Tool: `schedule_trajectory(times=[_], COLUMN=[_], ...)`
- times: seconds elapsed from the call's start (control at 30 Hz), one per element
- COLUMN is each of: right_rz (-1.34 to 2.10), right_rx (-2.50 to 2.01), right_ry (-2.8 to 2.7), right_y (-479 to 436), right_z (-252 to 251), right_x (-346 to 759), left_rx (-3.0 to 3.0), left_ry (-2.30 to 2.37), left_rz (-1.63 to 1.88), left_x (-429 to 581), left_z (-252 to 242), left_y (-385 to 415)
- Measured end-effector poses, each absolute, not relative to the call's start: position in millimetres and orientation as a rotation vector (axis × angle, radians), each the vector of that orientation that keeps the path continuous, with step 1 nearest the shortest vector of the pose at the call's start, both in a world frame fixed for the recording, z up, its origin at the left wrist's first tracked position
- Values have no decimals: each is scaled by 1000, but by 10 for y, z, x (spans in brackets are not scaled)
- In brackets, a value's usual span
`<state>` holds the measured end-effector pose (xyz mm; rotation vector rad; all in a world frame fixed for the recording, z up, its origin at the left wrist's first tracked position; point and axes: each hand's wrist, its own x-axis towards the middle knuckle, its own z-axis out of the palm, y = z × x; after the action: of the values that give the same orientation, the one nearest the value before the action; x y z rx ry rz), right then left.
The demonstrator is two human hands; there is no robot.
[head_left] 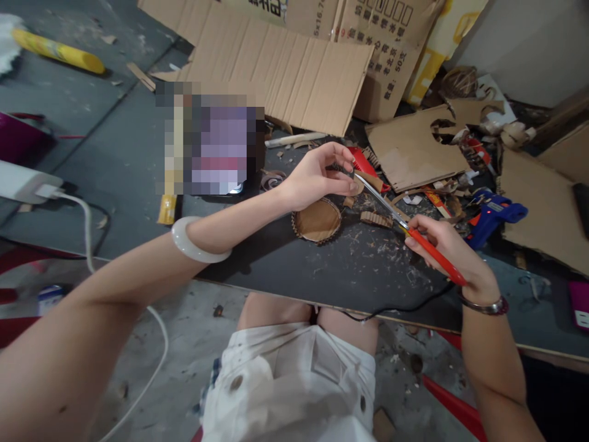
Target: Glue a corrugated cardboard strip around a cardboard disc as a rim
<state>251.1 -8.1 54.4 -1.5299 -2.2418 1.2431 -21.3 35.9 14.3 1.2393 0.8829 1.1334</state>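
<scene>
My right hand (444, 242) is closed around the red-handled scissors (389, 212), whose metal blades point up and left to my left fingertips. Between the thumb and fingers of my left hand (317, 175) is a small piece of cardboard (358, 187), partly covered by the fingers and touching or very near the blade tips. Just below that hand, a round cardboard disc (317, 221) with a ridged corrugated rim lies on the dark table (276, 264). A short strip of corrugated cardboard (376, 219) rests to the disc's right.
Large cardboard sheets (285, 67) stand at the back. A cut cardboard piece (414, 147), scraps and a blue glue gun (494, 215) crowd the right. A blurred-out phone (221, 147) and a white charger (27, 182) with a cable are on the left. A black cord (405, 310) crosses the front edge.
</scene>
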Motion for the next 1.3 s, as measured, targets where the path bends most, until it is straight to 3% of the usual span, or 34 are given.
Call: schedule_trajectory(times=[0.83, 1.3], right_rz=[1072, 1182], right_rx=[-1495, -1533], right_ry=[-2405, -2270], right_y=[-93, -73], right_z=[558, 528], right_x=[2557, 2549], left_rx=[1248, 1223], left_ry=[891, 907], left_rz=[1120, 1181], left_x=[-234, -215], left_z=[202, 157], left_y=[348, 368])
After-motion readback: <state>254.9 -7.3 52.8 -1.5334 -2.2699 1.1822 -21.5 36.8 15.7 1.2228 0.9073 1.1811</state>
